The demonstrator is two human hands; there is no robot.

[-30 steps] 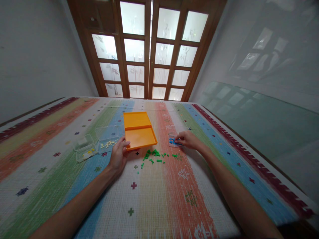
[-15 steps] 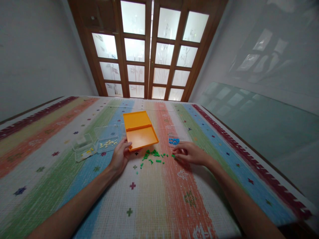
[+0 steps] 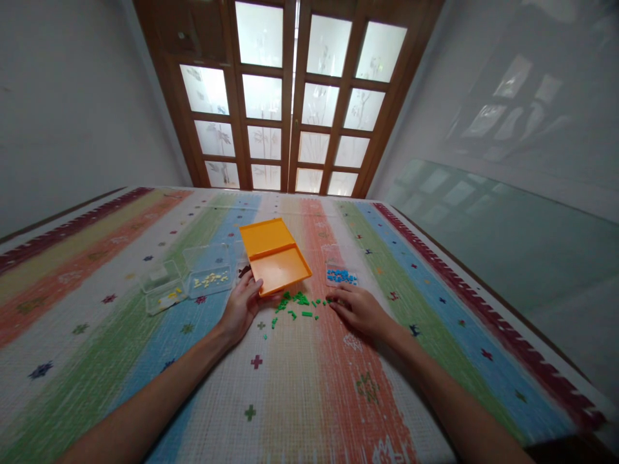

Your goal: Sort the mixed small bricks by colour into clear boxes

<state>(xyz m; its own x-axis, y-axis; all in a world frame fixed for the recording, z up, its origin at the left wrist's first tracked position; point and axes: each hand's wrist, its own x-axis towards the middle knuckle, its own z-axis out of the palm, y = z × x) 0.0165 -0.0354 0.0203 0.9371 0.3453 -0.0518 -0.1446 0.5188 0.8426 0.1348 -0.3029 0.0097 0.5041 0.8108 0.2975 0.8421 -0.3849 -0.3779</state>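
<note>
My left hand (image 3: 243,303) holds an open orange plastic case (image 3: 279,270) by its lower left edge, thumb on the inside. The case is tilted above the tablecloth, and its shallow inside shows no pieces. Small green toy bricks (image 3: 300,298) lie scattered below and in front of the case. At their right end is my right hand (image 3: 355,308), its fingers bunched and pointing down at the cloth. Its fingertips are close to a loose green piece; what is between them is too small to make out.
Behind my right hand stands a clear box of blue pieces (image 3: 341,276). To the left are a clear box of cream pieces (image 3: 211,280) and another with yellow pieces (image 3: 167,299). Dark pieces (image 3: 243,269) show partly behind the case. A striped tablecloth (image 3: 290,399) covers the table.
My right hand has moved a little left, and its fingers have drawn together. The green piece under its fingertips no longer shows. The orange case has shifted slightly right and turned a bit.
</note>
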